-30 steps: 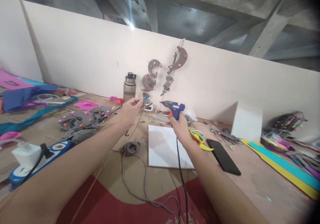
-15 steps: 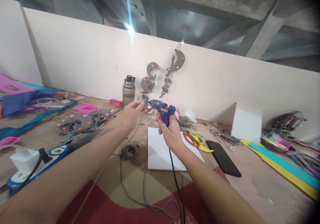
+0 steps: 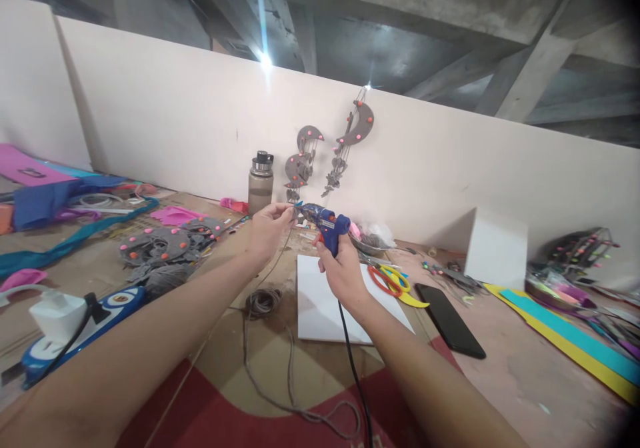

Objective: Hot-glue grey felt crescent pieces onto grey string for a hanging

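Observation:
My right hand (image 3: 344,269) grips a blue hot glue gun (image 3: 329,227) by its handle, with a finger near the orange trigger. Its nozzle points left, close to the fingertips of my left hand (image 3: 269,232). Those fingers are pinched on a small grey piece (image 3: 297,213), mostly hidden by fingers and nozzle. A thin grey cord (image 3: 278,253) trails down from there. Below lies a loose coil of grey cord (image 3: 261,303). A white board (image 3: 311,308) lies under my right hand, and the gun's black cable (image 3: 347,341) runs toward me.
Scissors (image 3: 387,281) and a black phone (image 3: 450,320) lie on the right. A bottle (image 3: 261,185) stands near the wall, where grey moon-shaped hangings (image 3: 361,125) with coloured dots hang. On the left are a power strip (image 3: 117,305) and dotted grey pieces (image 3: 155,247).
The view has shifted slightly. The grey piece at my left fingertips shows less than before, and the nozzle still sits close to it. Both hands keep their holds.

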Available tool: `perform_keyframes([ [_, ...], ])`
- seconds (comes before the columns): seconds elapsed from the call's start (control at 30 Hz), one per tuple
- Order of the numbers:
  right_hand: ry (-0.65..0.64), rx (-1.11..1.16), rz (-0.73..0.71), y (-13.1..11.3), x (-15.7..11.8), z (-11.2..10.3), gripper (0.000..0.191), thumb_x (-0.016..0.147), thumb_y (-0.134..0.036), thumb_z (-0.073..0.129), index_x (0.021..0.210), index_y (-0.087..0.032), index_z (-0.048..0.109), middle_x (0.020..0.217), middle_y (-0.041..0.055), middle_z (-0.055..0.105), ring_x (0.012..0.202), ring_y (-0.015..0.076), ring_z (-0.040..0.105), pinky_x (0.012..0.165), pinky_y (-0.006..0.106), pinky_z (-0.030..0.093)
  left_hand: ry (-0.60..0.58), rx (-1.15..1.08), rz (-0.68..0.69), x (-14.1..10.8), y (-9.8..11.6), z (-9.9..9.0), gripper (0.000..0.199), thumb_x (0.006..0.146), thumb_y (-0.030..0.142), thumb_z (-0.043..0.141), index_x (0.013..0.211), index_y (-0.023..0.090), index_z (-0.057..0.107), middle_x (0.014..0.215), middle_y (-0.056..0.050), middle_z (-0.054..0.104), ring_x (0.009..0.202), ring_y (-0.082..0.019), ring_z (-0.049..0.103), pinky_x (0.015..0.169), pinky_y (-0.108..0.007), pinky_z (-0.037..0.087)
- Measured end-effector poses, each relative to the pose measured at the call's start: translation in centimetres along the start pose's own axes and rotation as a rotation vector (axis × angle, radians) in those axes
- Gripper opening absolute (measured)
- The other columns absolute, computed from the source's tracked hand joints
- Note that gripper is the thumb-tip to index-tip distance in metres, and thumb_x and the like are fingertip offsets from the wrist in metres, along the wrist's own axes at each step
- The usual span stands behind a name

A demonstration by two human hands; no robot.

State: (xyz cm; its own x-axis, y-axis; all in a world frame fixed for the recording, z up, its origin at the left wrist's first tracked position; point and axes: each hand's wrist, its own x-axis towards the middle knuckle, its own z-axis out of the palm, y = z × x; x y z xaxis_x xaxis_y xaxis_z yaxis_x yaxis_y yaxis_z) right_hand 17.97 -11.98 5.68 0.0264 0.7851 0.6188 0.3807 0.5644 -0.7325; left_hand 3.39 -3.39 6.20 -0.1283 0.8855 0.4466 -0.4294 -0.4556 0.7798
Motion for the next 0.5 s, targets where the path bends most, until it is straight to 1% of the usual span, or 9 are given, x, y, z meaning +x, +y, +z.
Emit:
perform_keyframes([
  [0.1,0.002,-0.015,0.01,-0.11,-0.16,0.04,0.012,0.091,-0.028,0.051,0.1,-0.021,0.053,0.09,0.0035,0.065,0.067,0.0148,0.056,0.059,0.027,0.043,-0.005,0.019,0.0,-0.21,0.26,0.21,0.038,0.062,0.047,0.083,0.079,0.015,0.072,0.074,0.0,0.066,0.071,-0.013,0.062,0.08,-0.033,0.057],
  [0.27,-0.004,-0.034,0.013,-0.19,-0.32,0.15,0.014,0.092,-0.03,0.05,0.102,-0.022,0.054,0.093,0.0042,0.065,0.066,0.0148,0.056,0.058,0.027,0.044,0.014,0.015,0.011,-0.21,0.19,0.2,0.033,0.063,0.043,0.083,0.079,0.016,0.072,0.073,0.0,0.066,0.069,-0.013,0.062,0.078,-0.032,0.056],
  [0.5,0.052,-0.014,0.048,0.19,-0.17,0.18,0.018,0.09,-0.033,0.053,0.103,-0.021,0.055,0.092,0.0048,0.064,0.066,0.0153,0.055,0.058,0.027,0.043,0.018,0.026,0.04,-0.11,-0.23,0.07,0.027,0.067,0.039,0.08,0.079,0.017,0.072,0.073,0.0,0.066,0.068,-0.012,0.061,0.076,-0.031,0.055],
])
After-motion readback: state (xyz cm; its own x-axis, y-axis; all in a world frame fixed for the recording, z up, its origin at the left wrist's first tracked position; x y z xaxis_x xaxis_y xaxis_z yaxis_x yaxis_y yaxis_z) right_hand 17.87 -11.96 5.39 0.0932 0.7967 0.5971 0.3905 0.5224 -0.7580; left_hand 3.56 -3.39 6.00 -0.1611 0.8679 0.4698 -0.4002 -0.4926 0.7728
